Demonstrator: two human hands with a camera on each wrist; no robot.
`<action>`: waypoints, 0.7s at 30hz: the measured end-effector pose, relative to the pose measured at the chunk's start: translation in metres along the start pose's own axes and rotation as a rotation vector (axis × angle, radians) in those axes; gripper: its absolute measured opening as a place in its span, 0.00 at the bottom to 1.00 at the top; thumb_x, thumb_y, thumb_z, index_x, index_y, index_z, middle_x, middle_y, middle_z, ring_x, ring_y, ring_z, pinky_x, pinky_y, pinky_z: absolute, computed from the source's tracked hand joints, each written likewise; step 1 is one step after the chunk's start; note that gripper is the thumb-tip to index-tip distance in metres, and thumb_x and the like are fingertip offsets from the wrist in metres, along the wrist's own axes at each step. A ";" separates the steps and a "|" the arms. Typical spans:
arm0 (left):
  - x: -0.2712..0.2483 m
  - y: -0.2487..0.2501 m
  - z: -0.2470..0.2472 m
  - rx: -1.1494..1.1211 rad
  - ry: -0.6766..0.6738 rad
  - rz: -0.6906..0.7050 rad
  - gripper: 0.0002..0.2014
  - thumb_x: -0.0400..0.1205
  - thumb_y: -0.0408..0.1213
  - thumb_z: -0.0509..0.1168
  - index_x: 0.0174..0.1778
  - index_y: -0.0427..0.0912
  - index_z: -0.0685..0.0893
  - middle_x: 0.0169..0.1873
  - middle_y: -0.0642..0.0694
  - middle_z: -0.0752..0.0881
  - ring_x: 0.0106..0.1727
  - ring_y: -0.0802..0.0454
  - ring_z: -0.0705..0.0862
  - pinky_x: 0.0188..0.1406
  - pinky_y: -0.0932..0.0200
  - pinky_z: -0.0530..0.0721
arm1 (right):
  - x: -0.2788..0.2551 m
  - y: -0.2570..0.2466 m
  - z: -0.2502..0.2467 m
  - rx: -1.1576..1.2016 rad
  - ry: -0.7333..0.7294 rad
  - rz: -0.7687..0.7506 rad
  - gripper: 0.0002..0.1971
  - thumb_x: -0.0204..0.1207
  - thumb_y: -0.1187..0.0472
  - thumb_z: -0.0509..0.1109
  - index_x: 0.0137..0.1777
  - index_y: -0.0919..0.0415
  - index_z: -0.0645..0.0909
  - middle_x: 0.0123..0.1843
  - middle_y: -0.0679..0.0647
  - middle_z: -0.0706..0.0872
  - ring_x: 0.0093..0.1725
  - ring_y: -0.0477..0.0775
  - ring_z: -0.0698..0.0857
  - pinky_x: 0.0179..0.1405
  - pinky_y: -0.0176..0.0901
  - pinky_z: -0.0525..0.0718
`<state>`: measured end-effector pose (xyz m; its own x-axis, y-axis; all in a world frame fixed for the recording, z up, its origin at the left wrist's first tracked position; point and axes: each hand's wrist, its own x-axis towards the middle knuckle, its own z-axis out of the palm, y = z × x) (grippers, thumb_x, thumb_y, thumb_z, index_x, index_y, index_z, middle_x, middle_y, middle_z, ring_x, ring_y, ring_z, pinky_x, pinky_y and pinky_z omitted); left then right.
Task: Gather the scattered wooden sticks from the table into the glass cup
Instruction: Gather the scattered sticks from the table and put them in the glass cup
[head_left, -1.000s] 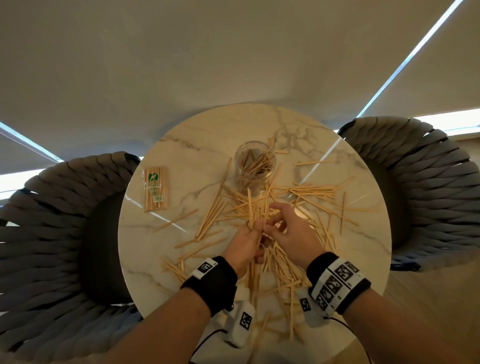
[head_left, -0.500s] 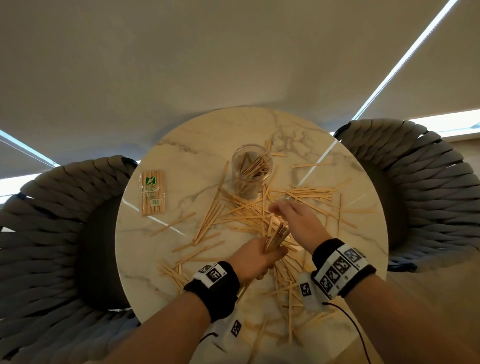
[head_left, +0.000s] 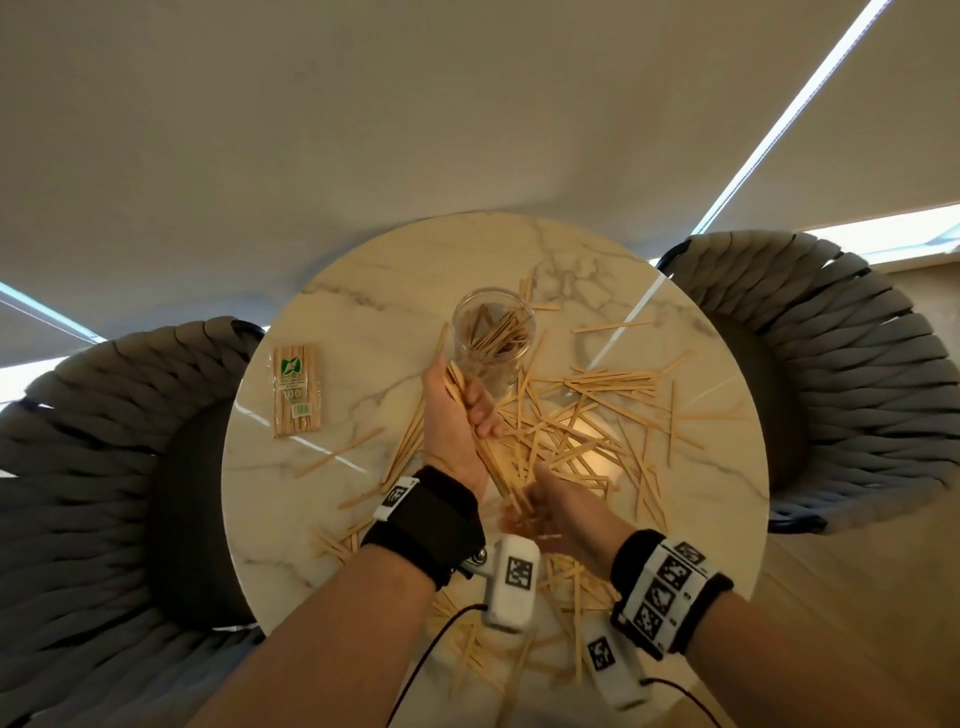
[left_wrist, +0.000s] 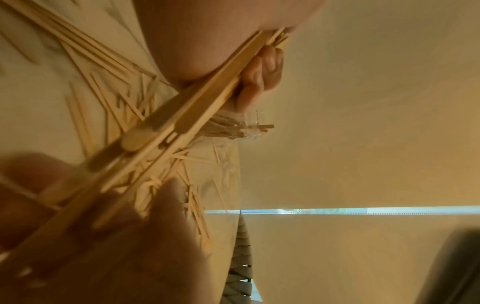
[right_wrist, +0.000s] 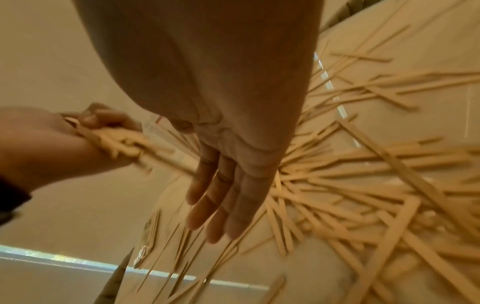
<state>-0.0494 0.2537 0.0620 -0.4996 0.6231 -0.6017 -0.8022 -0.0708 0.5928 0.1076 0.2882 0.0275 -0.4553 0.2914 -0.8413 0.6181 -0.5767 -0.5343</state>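
The bundle of wooden sticks (head_left: 480, 441) sits slanted in the left hand (head_left: 454, 421), whose fingers (head_left: 485, 423) curl round its upper part and grip it. The bundle's top end is right beside the near wall of the glass cup (head_left: 493, 343), while its lower end reaches down to the right hand (head_left: 563, 512). That hand is flat, its fingers (right_wrist: 207, 205) held straight and together, set against the bundle's bottom end and holding nothing.

The cup stands upright on the far half of the round marble tabletop (head_left: 363, 519) and already has a leaning sheaf of sticks inside. Many more loose sticks (head_left: 613, 415) lie criss-crossed over the middle and right of the tabletop, with others scattered near the front edge between the two forearms. A clear packet of sticks (head_left: 297, 389) with a green label lies apart on the left side.

Both wrists wear black bands; the right one carries black-and-white square markers, and small white camera units with cables hang beneath the wrists. Two grey woven chairs (head_left: 857, 364) flank the tabletop, one on each side.
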 end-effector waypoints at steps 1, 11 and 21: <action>0.000 0.001 0.005 -0.042 0.007 0.010 0.26 0.86 0.60 0.53 0.26 0.49 0.69 0.22 0.51 0.62 0.22 0.53 0.59 0.25 0.56 0.63 | 0.000 0.002 0.004 0.071 -0.040 0.039 0.36 0.87 0.36 0.49 0.58 0.68 0.85 0.49 0.60 0.91 0.48 0.59 0.89 0.48 0.49 0.87; -0.008 -0.016 0.020 -0.148 0.046 0.029 0.28 0.88 0.62 0.52 0.30 0.46 0.78 0.22 0.51 0.64 0.22 0.55 0.62 0.29 0.56 0.65 | -0.010 -0.025 0.003 0.457 0.056 -0.035 0.22 0.91 0.46 0.52 0.59 0.65 0.77 0.37 0.60 0.85 0.30 0.53 0.81 0.28 0.41 0.81; -0.006 -0.024 0.013 -0.020 0.200 0.052 0.07 0.83 0.40 0.59 0.41 0.46 0.79 0.24 0.51 0.64 0.25 0.52 0.63 0.28 0.53 0.65 | -0.013 -0.015 0.016 -0.060 0.058 -0.253 0.35 0.78 0.25 0.56 0.43 0.62 0.80 0.27 0.50 0.74 0.22 0.48 0.68 0.22 0.40 0.68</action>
<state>-0.0222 0.2620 0.0584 -0.5941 0.4513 -0.6659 -0.7788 -0.1154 0.6166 0.0942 0.2811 0.0475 -0.5639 0.4651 -0.6825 0.5268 -0.4339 -0.7309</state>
